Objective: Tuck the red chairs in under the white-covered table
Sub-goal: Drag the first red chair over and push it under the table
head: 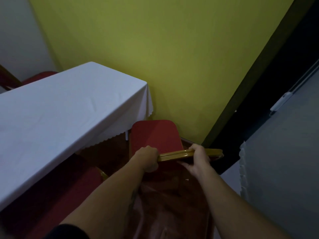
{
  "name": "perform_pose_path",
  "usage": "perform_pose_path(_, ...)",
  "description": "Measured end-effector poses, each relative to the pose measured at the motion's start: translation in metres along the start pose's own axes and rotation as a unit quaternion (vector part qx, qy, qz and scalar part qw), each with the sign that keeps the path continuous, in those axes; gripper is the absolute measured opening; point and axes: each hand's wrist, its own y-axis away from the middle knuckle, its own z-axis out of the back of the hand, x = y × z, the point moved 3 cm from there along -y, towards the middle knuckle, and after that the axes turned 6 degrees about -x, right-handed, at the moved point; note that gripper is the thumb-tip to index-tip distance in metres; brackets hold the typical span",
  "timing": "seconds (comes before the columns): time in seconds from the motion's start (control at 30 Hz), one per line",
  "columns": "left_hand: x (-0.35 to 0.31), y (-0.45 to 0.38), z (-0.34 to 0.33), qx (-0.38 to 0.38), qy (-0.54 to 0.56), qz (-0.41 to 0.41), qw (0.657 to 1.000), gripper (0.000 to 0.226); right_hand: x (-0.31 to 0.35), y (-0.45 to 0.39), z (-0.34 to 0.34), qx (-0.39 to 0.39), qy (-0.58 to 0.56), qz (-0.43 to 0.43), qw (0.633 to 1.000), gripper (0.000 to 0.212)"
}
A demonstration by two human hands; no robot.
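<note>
A red chair (pixel 156 135) with a gold frame stands at the near right corner of the white-covered table (pixel 57 107), close to the yellow wall. Its seat lies just outside the tablecloth's scalloped hem. My left hand (pixel 148 158) grips the left end of the gold top rail of the chair's back. My right hand (pixel 198 158) holds the same rail further right, fingers wrapped over it. A second red chair (pixel 72 185) sits partly under the table's long side at lower left. Another red chair (pixel 38 76) shows behind the table's far edge.
The yellow wall (pixel 164 57) closes in behind the chair. A dark door frame (pixel 259 94) runs diagonally at right, beside a grey panel (pixel 284 152) with a white handle. Dark red-brown floor (pixel 172 204) lies below my arms.
</note>
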Motion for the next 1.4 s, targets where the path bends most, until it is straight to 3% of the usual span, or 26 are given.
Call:
perform_pose_path(0.1,-0.015,-0.004,-0.005,-0.005,0.015,-0.010,1.000,0.037,0.020,-0.016,0.007,0.030,0.045,0.024,0.998,0.019)
perform_pose_path(0.27,-0.022,-0.017,-0.009,0.021,0.037,-0.013,0.999,0.023,0.040,-0.035,0.016,0.061,0.103,0.008,0.993,0.009)
perform_pose_path(0.33,-0.016,-0.020,-0.013,0.033,0.054,0.007,0.998,0.034,0.041,-0.040,0.016,0.069,0.118,0.005,0.991,0.006)
perform_pose_path(0.6,-0.018,-0.031,-0.025,0.087,0.029,0.044,0.995,0.045,0.054,-0.060,0.015,0.088,0.137,0.004,0.987,0.007)
perform_pose_path(0.83,-0.054,-0.042,-0.026,0.093,0.015,0.031,0.995,0.013,0.084,-0.088,0.020,0.106,0.182,0.006,0.978,0.004)
perform_pose_path(1.1,-0.093,-0.049,-0.028,0.084,0.032,0.063,0.994,0.018,0.119,-0.115,0.011,0.163,0.275,0.022,0.947,0.015)
perform_pose_path(1.2,-0.096,-0.050,-0.027,0.083,0.066,0.090,0.990,0.010,0.125,-0.119,-0.004,0.185,0.307,0.029,0.933,0.015)
perform_pose_path(1.4,-0.089,-0.046,-0.024,0.073,0.115,0.155,0.978,0.016,0.124,-0.119,-0.039,0.233,0.366,0.026,0.900,0.020)
